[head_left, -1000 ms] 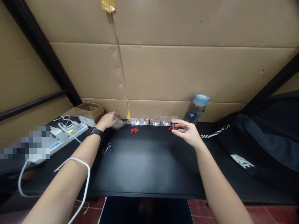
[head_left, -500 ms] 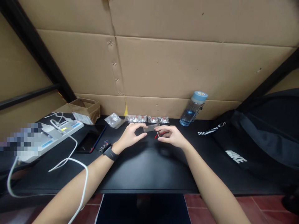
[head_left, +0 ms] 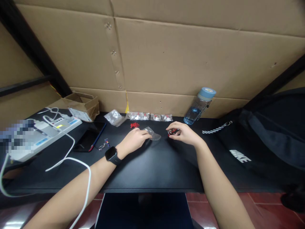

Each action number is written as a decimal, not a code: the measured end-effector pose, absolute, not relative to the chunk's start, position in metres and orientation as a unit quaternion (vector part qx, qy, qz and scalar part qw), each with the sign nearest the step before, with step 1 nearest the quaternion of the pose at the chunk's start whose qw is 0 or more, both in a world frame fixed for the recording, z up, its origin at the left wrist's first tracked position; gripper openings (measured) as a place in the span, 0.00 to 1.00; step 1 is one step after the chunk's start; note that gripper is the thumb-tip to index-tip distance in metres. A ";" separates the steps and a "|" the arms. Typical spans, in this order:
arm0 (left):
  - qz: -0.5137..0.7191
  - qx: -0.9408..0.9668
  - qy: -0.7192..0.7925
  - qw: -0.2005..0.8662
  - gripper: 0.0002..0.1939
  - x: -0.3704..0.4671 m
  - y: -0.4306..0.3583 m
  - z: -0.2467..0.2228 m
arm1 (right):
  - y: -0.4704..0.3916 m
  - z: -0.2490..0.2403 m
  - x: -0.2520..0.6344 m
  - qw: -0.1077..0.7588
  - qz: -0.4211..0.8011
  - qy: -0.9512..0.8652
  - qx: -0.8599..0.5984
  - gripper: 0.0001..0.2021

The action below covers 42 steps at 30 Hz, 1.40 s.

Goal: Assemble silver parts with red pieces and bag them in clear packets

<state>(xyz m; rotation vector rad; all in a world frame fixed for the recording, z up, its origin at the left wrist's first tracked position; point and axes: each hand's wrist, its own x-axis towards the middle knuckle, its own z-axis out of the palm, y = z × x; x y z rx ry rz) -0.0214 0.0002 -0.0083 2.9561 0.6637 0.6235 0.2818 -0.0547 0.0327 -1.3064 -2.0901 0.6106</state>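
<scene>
Left hand (head_left: 134, 140): kept apart from the right hand (head_left: 185, 133); its fingertips are laid on the left end of a clear bag (head_left: 156, 136), but whether this is pinched or only pressed cannot be told.
Clear bag: seen over the middle of the tabletop (head_left: 154, 171), towards the back edge; its right end is left uncovered.
Right hand: thumb and fingers are closed on a small shiny item (head_left: 171, 131) with red on it, partly hidden by the fingers.
Shiny item: held right of the clear bag, not touched by it.
Red cord (head_left: 134, 125): laid just behind the left hand.
Packets (head_left: 156, 117): lined up in a row along the back edge.
Bottle (head_left: 199, 105): stood near the back edge, right of the packets.
Box (head_left: 82, 106): placed at the back left corner.
Power strip (head_left: 38, 143): set along the left edge.
Backpack (head_left: 274, 133): rested at the right end.
</scene>
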 end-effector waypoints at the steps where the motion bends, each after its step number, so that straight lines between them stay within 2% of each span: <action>1: 0.190 0.958 0.215 0.027 0.17 -0.020 -0.002 -0.009 | -0.055 0.033 0.283 0.288 0.218 -0.789 -0.497 0.16; 10: 0.160 0.959 0.227 0.065 0.20 -0.016 -0.019 -0.018 | -0.062 0.037 0.253 0.255 0.155 -0.805 -0.513 0.14; 23: 0.152 0.959 0.230 0.072 0.22 -0.013 -0.021 -0.024 | -0.049 0.001 0.237 0.190 0.114 -0.799 -0.559 0.11; 31: 0.145 0.958 0.234 0.077 0.22 -0.013 -0.022 -0.024 | -0.051 0.007 0.240 0.210 0.133 -0.820 -0.516 0.07; 36: 0.145 0.959 0.232 0.078 0.22 -0.013 -0.021 -0.024 | -0.053 0.009 0.244 0.214 0.156 -0.816 -0.513 0.12; 42: 0.136 0.961 0.229 0.080 0.23 -0.014 -0.020 -0.025 | -0.043 -0.006 0.234 0.256 0.133 -0.798 -0.529 0.09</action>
